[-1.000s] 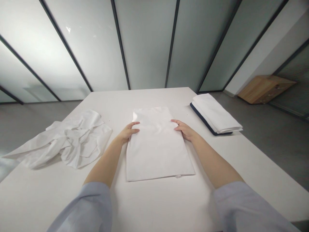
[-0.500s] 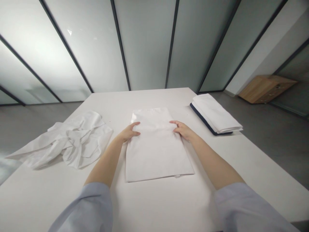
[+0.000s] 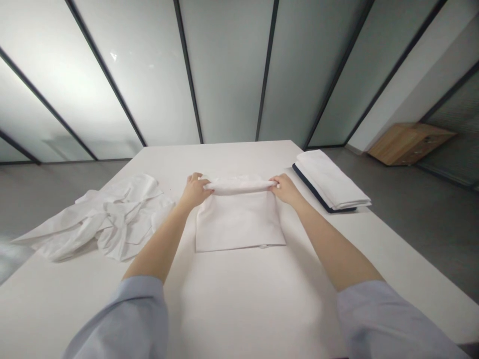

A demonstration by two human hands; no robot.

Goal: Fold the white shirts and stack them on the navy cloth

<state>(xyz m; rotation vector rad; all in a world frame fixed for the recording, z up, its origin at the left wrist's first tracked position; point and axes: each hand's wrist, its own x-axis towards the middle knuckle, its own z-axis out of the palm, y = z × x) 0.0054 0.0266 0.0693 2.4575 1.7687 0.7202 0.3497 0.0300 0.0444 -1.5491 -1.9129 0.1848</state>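
White tabletop (image 3: 239, 309), centre: left hand (image 3: 194, 192) and right hand (image 3: 286, 189) pinch the rolled far edge of a white cloth (image 3: 237, 219), each grip narrow and closed on it; slackening could let the roll spring open.

Crumpled white cloth (image 3: 112, 219) on table (image 3: 239, 154), left; folded white stack (image 3: 329, 179) on navy backing (image 3: 310, 188), right; wooden cabinet (image 3: 407, 143) on floor (image 3: 422, 224).

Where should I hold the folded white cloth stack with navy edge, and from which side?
Grip the folded white cloth stack along its long left side, coming from the white table's middle, fingers under the navy edge: the opposite side lies near the table's edge.
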